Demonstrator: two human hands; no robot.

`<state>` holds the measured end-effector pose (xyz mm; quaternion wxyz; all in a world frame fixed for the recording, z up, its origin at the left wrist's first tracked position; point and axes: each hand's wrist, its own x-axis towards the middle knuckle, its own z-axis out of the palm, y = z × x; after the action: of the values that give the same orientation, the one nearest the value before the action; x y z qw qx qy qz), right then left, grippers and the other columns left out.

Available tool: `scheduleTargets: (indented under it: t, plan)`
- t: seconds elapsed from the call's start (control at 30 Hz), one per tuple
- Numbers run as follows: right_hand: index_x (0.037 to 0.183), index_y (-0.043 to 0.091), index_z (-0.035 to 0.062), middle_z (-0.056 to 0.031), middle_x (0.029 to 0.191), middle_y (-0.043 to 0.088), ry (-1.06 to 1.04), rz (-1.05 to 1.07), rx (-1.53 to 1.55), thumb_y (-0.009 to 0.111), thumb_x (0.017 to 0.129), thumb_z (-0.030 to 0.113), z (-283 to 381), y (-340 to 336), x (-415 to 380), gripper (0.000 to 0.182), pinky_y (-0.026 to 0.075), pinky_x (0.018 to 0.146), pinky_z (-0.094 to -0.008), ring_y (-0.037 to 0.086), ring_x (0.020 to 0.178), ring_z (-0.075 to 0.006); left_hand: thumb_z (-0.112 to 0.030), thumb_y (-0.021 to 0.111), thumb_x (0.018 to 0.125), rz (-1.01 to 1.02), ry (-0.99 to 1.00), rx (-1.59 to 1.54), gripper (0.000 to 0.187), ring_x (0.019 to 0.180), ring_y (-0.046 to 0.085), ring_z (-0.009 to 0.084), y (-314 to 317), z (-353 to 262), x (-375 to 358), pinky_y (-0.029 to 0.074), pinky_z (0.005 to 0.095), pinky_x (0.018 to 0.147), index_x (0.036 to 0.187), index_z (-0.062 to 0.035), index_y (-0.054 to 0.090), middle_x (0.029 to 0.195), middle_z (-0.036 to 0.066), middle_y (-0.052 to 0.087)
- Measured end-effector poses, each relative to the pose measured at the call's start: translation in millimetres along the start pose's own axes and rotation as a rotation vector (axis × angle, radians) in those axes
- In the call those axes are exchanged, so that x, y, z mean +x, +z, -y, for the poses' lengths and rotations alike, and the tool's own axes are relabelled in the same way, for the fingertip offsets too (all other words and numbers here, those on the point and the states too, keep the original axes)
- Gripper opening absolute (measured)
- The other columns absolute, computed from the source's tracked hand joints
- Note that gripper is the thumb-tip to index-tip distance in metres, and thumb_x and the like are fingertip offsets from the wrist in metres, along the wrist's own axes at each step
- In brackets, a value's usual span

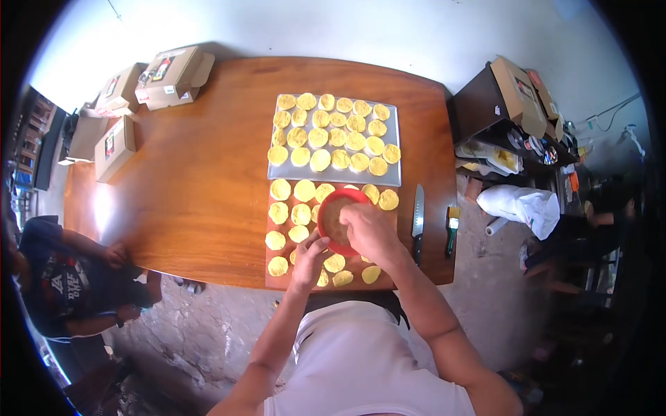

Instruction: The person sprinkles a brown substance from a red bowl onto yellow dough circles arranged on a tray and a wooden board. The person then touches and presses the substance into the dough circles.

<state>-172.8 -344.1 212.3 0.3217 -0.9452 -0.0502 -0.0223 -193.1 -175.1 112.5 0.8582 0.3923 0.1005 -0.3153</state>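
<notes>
A red bowl (pixel 324 229) with brownish contents is held over rows of round yellow pieces. My left hand (pixel 311 255) grips the bowl's lower left side. My right hand (pixel 365 227) reaches over the bowl's right side, its fingers bent together at the contents; what they hold, if anything, is hidden. Beneath the bowl, yellow rounds (pixel 277 213) lie on a reddish-brown board (pixel 270 281). Behind it, a metal tray (pixel 333 176) bears several rows of similar rounds.
Right of the board lie a knife (pixel 418 215) and a brush (pixel 452 225). Cardboard boxes (pixel 166 80) stand at the wooden table's (pixel 208 159) back left. Another person (pixel 69 284) is at the left edge. A white sack (pixel 520 206) and a dark shelf (pixel 485 111) are at the right.
</notes>
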Motion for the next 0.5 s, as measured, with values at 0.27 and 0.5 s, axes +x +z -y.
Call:
scheduleTargets:
  t: [0.27,0.5]
  plan:
    - [0.087,0.067,0.0048,-0.0109,0.080,0.063,-0.125,-0.063,-0.202,0.064,0.077,0.007,-52,-39,-75,0.010,0.052,0.070,-0.0395,0.062,0.083,-0.0287,-0.019,0.058,0.091,-0.041,0.039,0.075,0.044,0.108,0.061,0.0201,62,81,-39,0.048,0.0356,0.096,0.126,0.0075,0.054,0.119,0.013,0.062]
    - [0.074,0.067,0.0052,-0.0102,0.079,0.064,-0.170,0.065,-0.256,0.061,0.077,0.008,-101,-39,-129,0.008,0.052,0.073,-0.0384,0.061,0.083,-0.0274,-0.024,0.057,0.092,-0.171,0.006,-0.083,0.045,0.116,0.058,0.0202,101,146,-56,0.046,0.0377,0.099,0.127,0.0036,0.053,0.125,0.011,0.061]
